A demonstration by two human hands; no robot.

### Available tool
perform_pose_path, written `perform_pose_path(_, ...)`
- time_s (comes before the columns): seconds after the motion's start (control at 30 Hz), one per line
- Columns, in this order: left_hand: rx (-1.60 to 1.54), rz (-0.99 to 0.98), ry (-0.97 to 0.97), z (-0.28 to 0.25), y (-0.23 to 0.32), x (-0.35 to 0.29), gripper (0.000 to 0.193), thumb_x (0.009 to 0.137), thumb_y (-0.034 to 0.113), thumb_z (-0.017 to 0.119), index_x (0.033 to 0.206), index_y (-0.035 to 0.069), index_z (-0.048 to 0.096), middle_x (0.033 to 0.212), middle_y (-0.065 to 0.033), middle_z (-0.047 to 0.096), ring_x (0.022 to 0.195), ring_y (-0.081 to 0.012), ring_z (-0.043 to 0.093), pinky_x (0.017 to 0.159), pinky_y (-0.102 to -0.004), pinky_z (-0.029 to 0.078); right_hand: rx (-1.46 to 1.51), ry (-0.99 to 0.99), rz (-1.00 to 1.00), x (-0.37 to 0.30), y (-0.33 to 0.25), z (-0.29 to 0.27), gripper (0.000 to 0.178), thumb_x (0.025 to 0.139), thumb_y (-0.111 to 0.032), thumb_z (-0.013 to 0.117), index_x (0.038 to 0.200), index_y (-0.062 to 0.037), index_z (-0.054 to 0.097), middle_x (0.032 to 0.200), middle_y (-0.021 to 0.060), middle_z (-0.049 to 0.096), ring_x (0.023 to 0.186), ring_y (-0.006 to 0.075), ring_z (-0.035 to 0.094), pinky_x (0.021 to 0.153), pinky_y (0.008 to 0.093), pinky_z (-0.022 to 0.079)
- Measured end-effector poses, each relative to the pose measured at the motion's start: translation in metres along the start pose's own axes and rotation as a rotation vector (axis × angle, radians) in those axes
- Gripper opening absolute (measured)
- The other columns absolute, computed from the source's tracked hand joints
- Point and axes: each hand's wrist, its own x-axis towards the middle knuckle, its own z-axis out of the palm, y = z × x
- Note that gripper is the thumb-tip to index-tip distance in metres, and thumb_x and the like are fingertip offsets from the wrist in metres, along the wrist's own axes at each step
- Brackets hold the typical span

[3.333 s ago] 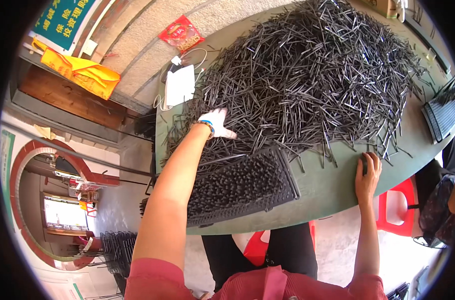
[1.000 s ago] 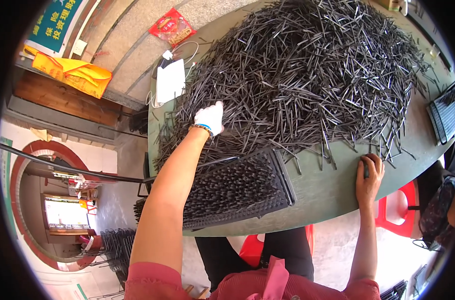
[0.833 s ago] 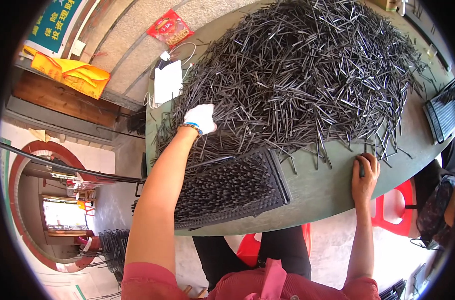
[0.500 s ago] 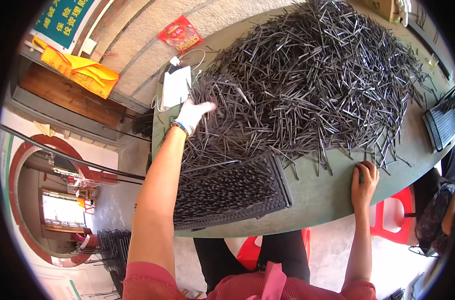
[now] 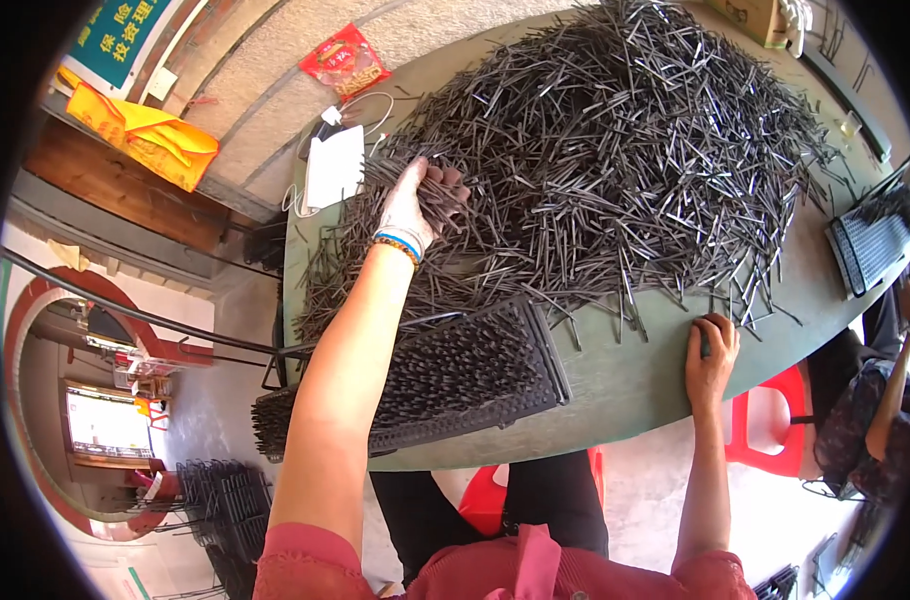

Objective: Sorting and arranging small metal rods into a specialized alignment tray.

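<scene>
A large heap of thin black plastic strips [image 5: 615,160] covers much of the green table. At the heap's left end, my left hand [image 5: 423,200], in a white glove with dark fingertips, is closed around a bunch of these strips. Below that arm lies a long black tray [image 5: 455,375], packed with rows of short upright black pieces; my forearm hides part of it. My right hand [image 5: 712,358] rests curled on the table near its front edge, right of the tray. Something small and dark shows between its fingers, too hidden to name.
A white box-like device [image 5: 333,168] with cables and a red snack packet [image 5: 345,62] lie beyond the heap at left. Far right, another tray [image 5: 865,245] stands near a seated person [image 5: 865,420]. A red stool [image 5: 770,425] is beside the table's front edge.
My left hand has moved slightly right and turned, its fingers now wrapped round a bunch of strips. The view has shifted a little; my right hand stays in place on the table.
</scene>
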Motion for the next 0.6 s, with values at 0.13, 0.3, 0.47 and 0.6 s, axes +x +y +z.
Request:
perform_pose_path(0.13, 0.161, 0.175, 0.124, 0.035, -0.018, -0.016, 0.027, 0.088, 0.026, 0.070, 0.096, 0.004, 0.057, 0.082, -0.0099, 0.066, 0.075, -0.0239, 0.064, 0.066, -0.0393, 0.054, 0.059, 0.054, 0.039, -0.002, -0.001, -0.001, 0.016, 0.085, -0.008, 0.066, 0.100, -0.0040, 0.065, 0.105, 0.0116, 0.062, 0.098, 0.0314, 0.056, 0.088, 0.0394, 0.043)
perform_pose_path(0.3, 0.224, 0.248, 0.018, 0.083, -0.042, -0.055, 0.033, 0.083, 0.024, 0.075, 0.103, 0.008, 0.055, 0.086, -0.0076, 0.066, 0.076, -0.0177, 0.061, 0.065, -0.0351, 0.052, 0.310, 0.104, -0.049, 0.001, -0.050, 0.008, 0.036, 0.076, 0.002, 0.072, 0.111, -0.0043, 0.065, 0.090, 0.0108, 0.065, 0.080, 0.0232, 0.061, 0.073, 0.0343, 0.050)
perform_pose_path(0.47, 0.224, 0.161, -0.107, 0.113, -0.100, -0.088, 0.032, 0.084, 0.026, 0.075, 0.102, 0.007, 0.058, 0.087, -0.0054, 0.064, 0.076, -0.0152, 0.059, 0.069, -0.0314, 0.050, 0.678, 0.005, -0.108, 0.027, -0.149, 0.021, 0.058, 0.075, 0.000, 0.078, 0.129, -0.0067, 0.058, 0.090, 0.0056, 0.060, 0.074, 0.0119, 0.058, 0.066, 0.0253, 0.051)
perform_pose_path(0.6, 0.361, 0.126, -0.235, 0.122, -0.131, -0.114, 0.015, 0.089, 0.015, 0.066, 0.096, 0.005, 0.058, 0.082, -0.0056, 0.065, 0.074, -0.0151, 0.062, 0.066, -0.0303, 0.052, 0.554, 0.162, -0.220, 0.026, -0.154, 0.024, 0.020, 0.083, 0.001, 0.069, 0.102, -0.0039, 0.067, 0.092, 0.0122, 0.058, 0.077, 0.0268, 0.061, 0.067, 0.0325, 0.050)
